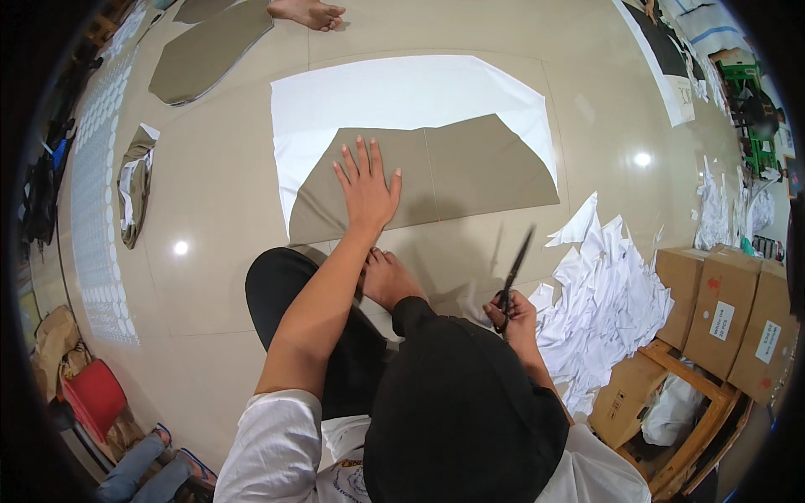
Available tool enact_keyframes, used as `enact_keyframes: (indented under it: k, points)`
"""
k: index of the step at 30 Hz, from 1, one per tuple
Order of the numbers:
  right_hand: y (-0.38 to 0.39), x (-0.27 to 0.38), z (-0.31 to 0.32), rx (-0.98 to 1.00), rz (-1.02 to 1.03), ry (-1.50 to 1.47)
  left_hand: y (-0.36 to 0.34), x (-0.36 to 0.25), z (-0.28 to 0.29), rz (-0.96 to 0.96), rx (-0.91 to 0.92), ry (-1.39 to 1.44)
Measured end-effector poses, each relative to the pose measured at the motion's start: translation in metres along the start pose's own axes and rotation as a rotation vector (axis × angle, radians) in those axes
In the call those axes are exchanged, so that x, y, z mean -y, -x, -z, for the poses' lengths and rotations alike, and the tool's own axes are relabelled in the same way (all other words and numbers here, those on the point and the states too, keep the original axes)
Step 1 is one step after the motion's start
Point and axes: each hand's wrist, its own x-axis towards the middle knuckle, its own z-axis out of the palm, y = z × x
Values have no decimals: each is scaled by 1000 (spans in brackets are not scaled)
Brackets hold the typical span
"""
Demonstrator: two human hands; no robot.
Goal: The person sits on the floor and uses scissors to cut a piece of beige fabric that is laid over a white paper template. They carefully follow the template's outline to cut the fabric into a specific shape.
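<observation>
My left hand lies flat, fingers spread, on an olive-brown piece of fabric. This piece has slanted sides and a thin line down its middle. Under it is a larger white fabric sheet, showing beyond its far edge and at both sides. In my right hand is a pair of dark scissors, fingers around the handles and blades pointing up and away. The scissors are off to the right of the fabric, apart from it. A heap of white fabric scraps lies just right of that hand.
Another olive piece lies at the far left, near a person's bare foot. A small folded olive-and-white bundle is on the left floor. Cardboard boxes and a wooden frame stand at the right. A person's sandalled feet show lower left.
</observation>
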Motion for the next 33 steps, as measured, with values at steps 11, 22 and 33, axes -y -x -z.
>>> enact_keyframes:
  k: [11,22,33]
  points:
    - [-36,-41,-47,175,-246,49,0,2,-3,14,-9,-22]
    - [-75,-32,-77,169,-238,-65,-3,5,1,102,28,-45]
    - [-78,-26,-86,134,-239,-107,-4,5,4,101,39,-56]
